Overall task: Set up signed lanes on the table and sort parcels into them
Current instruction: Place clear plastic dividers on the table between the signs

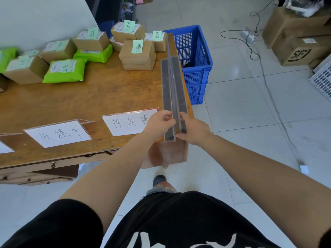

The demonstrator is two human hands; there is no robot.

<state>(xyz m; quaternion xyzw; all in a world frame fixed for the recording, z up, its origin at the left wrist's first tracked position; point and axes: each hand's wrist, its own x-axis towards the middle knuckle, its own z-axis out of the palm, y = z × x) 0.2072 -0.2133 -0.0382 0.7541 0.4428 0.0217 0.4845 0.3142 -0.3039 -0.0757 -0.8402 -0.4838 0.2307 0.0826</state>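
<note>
A long clear plastic divider with dark base strips (172, 90) lies along the right edge of the wooden table (89, 97). My left hand (159, 122) and my right hand (193, 129) both grip its near end, one on each side of the upright fin. Two handwritten signs in clear stands sit near the front edge: one (129, 123) beside my left hand, another (59, 134) further left. Brown cardboard parcels (138, 55) and green mailer bags (65, 70) with green sticky notes are grouped at the back of the table.
A blue plastic crate (195, 63) stands on the floor against the table's right side. Large cardboard boxes (297, 42) and cables (254, 49) lie on the tiled floor at the right. A third sign's corner (4, 147) shows at the left edge.
</note>
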